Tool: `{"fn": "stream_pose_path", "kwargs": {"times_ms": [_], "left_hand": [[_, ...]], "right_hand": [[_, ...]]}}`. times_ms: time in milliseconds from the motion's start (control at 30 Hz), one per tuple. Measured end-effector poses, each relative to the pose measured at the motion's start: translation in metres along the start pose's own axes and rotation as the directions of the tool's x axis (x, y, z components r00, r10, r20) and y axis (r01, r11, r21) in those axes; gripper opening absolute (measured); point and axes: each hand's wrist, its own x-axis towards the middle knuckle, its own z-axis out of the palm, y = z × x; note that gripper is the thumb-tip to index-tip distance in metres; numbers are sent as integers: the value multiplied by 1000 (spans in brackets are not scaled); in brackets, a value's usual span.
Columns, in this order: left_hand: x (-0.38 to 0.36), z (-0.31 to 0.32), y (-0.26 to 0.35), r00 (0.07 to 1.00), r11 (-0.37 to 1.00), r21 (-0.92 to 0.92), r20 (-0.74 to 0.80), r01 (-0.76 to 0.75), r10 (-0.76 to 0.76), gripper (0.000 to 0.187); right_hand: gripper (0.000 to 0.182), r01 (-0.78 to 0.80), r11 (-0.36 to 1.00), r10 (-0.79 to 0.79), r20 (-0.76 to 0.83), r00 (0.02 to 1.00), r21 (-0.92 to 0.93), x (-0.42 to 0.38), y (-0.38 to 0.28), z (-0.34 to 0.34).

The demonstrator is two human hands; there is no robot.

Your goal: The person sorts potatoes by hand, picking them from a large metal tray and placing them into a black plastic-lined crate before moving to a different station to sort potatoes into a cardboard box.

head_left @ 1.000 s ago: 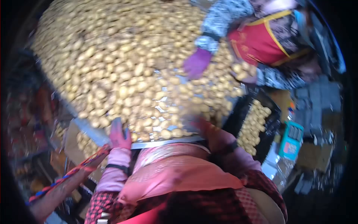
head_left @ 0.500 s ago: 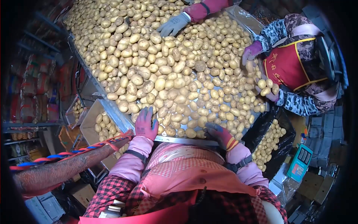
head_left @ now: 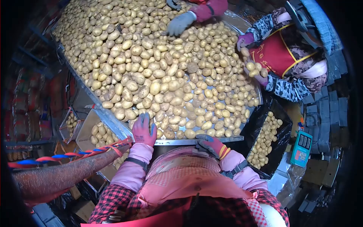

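Note:
A broad heap of pale brown potatoes [head_left: 151, 72] covers the metal sorting table [head_left: 174, 142]. My left hand [head_left: 144, 131], in a pink glove with grey-blue fingers, rests at the table's near left corner. Its fingers are stretched out and touch the nearest potatoes, with nothing held. At the near metal rim, right of centre, lies my right hand [head_left: 211, 146] in a similar glove with a yellow-striped cuff. Its fingers point left along the rim, loosely apart, and no potato shows in them.
A co-worker in a red apron [head_left: 275, 55] holds several potatoes at the right side. Another person's grey glove [head_left: 180, 23] reaches over the heap. Potatoes fill a black-lined box [head_left: 281, 138] at right and a carton [head_left: 85, 128] at left. A rope-wrapped pole [head_left: 68, 166] crosses the left.
My right hand has drawn back from the potatoes to the rim and moved left. The view has shifted, and the grey glove has lifted from the heap.

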Motion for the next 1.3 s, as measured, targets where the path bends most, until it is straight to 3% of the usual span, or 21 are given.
{"fn": "stream_pose_path", "kwargs": {"times_ms": [100, 133, 233, 267, 300, 333, 367, 400, 467, 500, 533, 633, 700, 800, 867, 933, 967, 1033, 1100, 1200, 1300], "left_hand": [[-6, 0, 1, 993, 996, -31, 80, 87, -84, 55], [-5, 0, 2, 999, 999, 3, -36, 33, -33, 45], [-6, -7, 2, 974, 984, -62, 164, 170, -157, 37], [-1, -11, 8, 983, 985, -70, 114, 156, -147, 30], [0, -11, 8, 975, 982, -77, 158, 172, -158, 29], [1, -13, 9, 964, 978, -82, 203, 193, -173, 29], [3, -16, 9, 950, 972, -83, 245, 220, -194, 30], [5, -14, 12, 955, 957, -119, 175, 264, -241, 34], [10, -21, 18, 890, 912, -96, 283, 398, -358, 33], [11, -24, 21, 846, 881, -81, 333, 466, -416, 33], [11, -24, 21, 862, 894, -92, 324, 439, -390, 34], [20, -28, 29, 919, 938, -89, 253, 334, -303, 32], [21, -28, 30, 921, 933, -109, 235, 343, -311, 30], [27, -31, 32, 915, 922, -164, 273, 350, -298, 20], [32, -31, 35, 906, 883, -232, 221, 409, -362, 13], [32, -32, 33, 901, 845, -320, 216, 429, -376, 22], [34, -32, 34, 905, 844, -327, 176, 425, -388, 24], [41, -33, 40, 909, 846, -337, 91, 413, -407, 29], [42, -37, 40, 889, 817, -358, 114, 453, -443, 33], [35, -39, 41, 864, 797, -346, 101, 496, -494, 35], [43, -40, 42, 877, 829, -316, 22, 462, -481, 35]], "right_hand": [[49, 63, 998, -64, 83, 994, 12, 16, 3, -20], [49, 85, 996, -86, 77, 993, 14, 18, -5, -23], [49, 126, 992, -125, 75, 989, -3, 30, -29, -24], [49, 120, 992, -117, 84, 990, -37, 33, -42, -24], [48, 112, 991, -105, 93, 990, -72, 37, -54, -26], [48, 210, 909, -154, 178, 972, -359, 46, -64, -31], [48, 322, 736, -200, 262, 944, -596, 55, -74, -35], [48, 313, 738, -189, 262, 947, -598, 57, -81, -38], [47, 129, 931, -91, 126, 988, -342, 52, -110, -24], [47, 210, 831, -143, 167, 976, -515, 61, -116, -30], [46, 291, 694, -191, 222, 956, -659, 72, -121, -40], [42, 327, 769, -249, 214, 945, -550, 103, -154, -53], [41, 247, 926, -218, 128, 967, -285, 128, -188, -51], [45, 510, 618, -557, 124, 821, -598, 175, -220, -41], [42, 589, 93, -696, 371, 615, -803, 185, -264, 5], [41, 632, -110, -731, 493, 472, -767, 222, -290, 40], [44, 593, -297, -711, 587, 386, -749, 247, -301, 53], [65, 467, -358, -618, 580, 531, -809, 272, -322, 92], [78, 226, -371, -525, 404, 749, -901, 276, -333, 133], [84, 194, -376, -578, 393, 716, -906, 300, -328, 151], [83, 300, -352, -499, 449, 741, -887, 302, -341, 145]]}}
